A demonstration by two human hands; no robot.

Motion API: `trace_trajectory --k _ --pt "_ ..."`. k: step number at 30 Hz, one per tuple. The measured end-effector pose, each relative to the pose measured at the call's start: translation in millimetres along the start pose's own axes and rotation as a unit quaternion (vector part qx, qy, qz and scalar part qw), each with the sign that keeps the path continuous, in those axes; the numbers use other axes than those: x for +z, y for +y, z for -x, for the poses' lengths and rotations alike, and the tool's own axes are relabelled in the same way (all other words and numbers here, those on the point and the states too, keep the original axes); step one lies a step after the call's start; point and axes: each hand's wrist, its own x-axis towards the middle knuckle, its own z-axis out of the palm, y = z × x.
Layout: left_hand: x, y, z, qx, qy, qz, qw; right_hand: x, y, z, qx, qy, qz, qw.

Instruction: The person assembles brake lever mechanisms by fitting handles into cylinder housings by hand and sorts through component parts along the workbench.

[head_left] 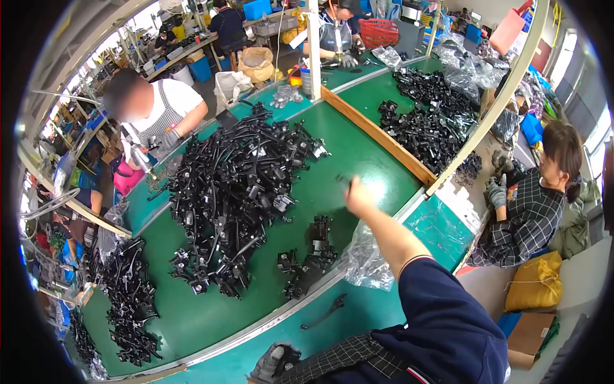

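Note:
At the bottom edge, my left hand (272, 363), in a grey glove, is closed around a black part (289, 356). My right hand (359, 198) is bare and stretched over the green table (326, 176), right of a large pile of black parts (224, 185). Its fingers look closed, with a small dark blurred thing at their tips. Below it lies a smaller group of black parts (320, 246) near the metal edge. A single black lever part (327, 312) rests on the near teal surface between my hands.
Clear plastic film (371, 259) lies over the table edge. A wooden divider (377, 134) separates another black pile (435, 109). One person (153, 109) holds a tool at the left; another (531, 198) sits at the right. A pale post (495, 102) stands near the divider.

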Motion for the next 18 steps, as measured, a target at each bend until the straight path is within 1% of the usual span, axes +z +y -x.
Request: trace_trajectory --k 1,2,4,5,6,7,8,9,10,11,13,14,16,17,18 --pt "-4 -7 -6 0.014 -0.017 0.018 1.000 -28 -17 -21 0.063 0.047 -0.092 0.993" --pt "3 -6 -9 0.007 -0.018 0.012 1.000 -57 -33 -41 0.132 0.095 -0.181 0.970" --pt "27 0 -13 0.020 -0.001 -0.018 1.000 -99 -77 -48 0.128 0.081 -0.163 0.975" --pt "23 -7 -15 0.017 -0.010 -0.023 1.000 -108 -91 -23 -0.033 0.031 -0.167 0.985" --pt "16 -19 -23 0.019 -0.027 -0.017 0.999 -115 -105 12 -0.197 -0.020 -0.161 0.967" --pt "14 -29 -31 0.023 -0.044 -0.008 0.999 -129 -122 57 -0.198 -0.101 -0.292 0.930" --pt "12 -39 -34 0.031 -0.057 0.002 0.998 -145 -137 103 -0.134 -0.227 -0.340 0.903" --pt "17 -41 -29 0.037 -0.061 0.005 0.997 -148 -142 142 -0.076 -0.322 -0.357 0.873" --pt "24 -38 -23 0.040 -0.070 0.034 0.996 -166 -149 180 -0.045 -0.371 -0.389 0.842" --pt "31 -33 -16 0.043 -0.076 0.061 0.994 -154 -141 211 -0.040 -0.408 -0.392 0.824" --pt "38 -28 -3 0.050 -0.078 0.088 0.992 -149 -141 259 0.084 -0.451 -0.521 0.720" --pt "40 -26 4 0.042 -0.105 0.093 0.989 -146 -138 276 0.081 -0.453 -0.521 0.719" --pt "42 -21 17 0.028 -0.159 0.101 0.982 -138 -128 300 0.175 -0.452 -0.561 0.671" --pt "44 -20 23 0.031 -0.158 0.099 0.982 -136 -124 308 0.222 -0.450 -0.577 0.644" --pt "46 -19 29 0.035 -0.136 0.021 0.990 -139 -124 312 0.218 -0.450 -0.578 0.645"
